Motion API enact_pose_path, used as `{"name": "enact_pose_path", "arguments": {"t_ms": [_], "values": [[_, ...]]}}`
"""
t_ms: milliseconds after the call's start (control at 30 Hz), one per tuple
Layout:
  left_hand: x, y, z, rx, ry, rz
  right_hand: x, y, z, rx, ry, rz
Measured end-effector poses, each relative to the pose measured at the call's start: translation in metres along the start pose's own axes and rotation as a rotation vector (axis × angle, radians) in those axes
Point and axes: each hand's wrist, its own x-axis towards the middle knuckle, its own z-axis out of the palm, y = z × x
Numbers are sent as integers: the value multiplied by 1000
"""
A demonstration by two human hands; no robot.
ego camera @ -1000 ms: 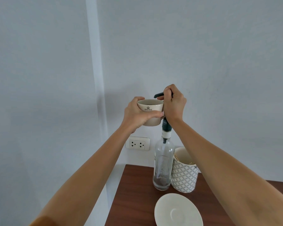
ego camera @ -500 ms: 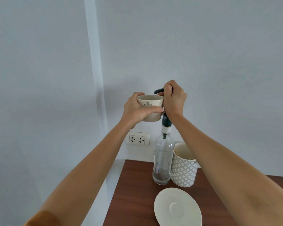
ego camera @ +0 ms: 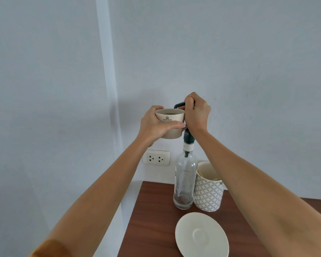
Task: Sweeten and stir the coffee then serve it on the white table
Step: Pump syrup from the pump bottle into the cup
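My left hand (ego camera: 156, 125) grips a cream coffee cup (ego camera: 170, 117) with dark coffee inside, held up in the air under the dark spout (ego camera: 179, 104) of a pump. My right hand (ego camera: 196, 114) is closed on the top of that pump, which sits on a tall clear glass bottle (ego camera: 184, 180) standing on the brown wooden table (ego camera: 152, 219). The bottle looks almost empty. A white saucer (ego camera: 201, 235) lies on the table in front of the bottle.
A white patterned container (ego camera: 208, 193) holding wooden sticks stands to the right of the bottle. A wall socket (ego camera: 156, 157) sits on the pale wall behind. The table's left edge runs beside the wall corner.
Both hands and the cup sit a little higher relative to the bottle and the pump top has risen; the grips are the same.
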Motion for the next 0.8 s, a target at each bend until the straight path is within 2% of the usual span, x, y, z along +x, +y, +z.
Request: {"name": "enact_pose_path", "arguments": {"t_ms": [300,467,667,800], "values": [[-2,6,-1,4,5,6,8,-10,-5,-21,-70,1],[-9,7,1,1,4,10,0,-16,-21,-112,-142,-1],[-27,5,4,11,2,30,-39,-10,-47,-196,-48,-48],[-48,-4,9,18,-3,24,-72,1,-67,-192,-115,59]]}}
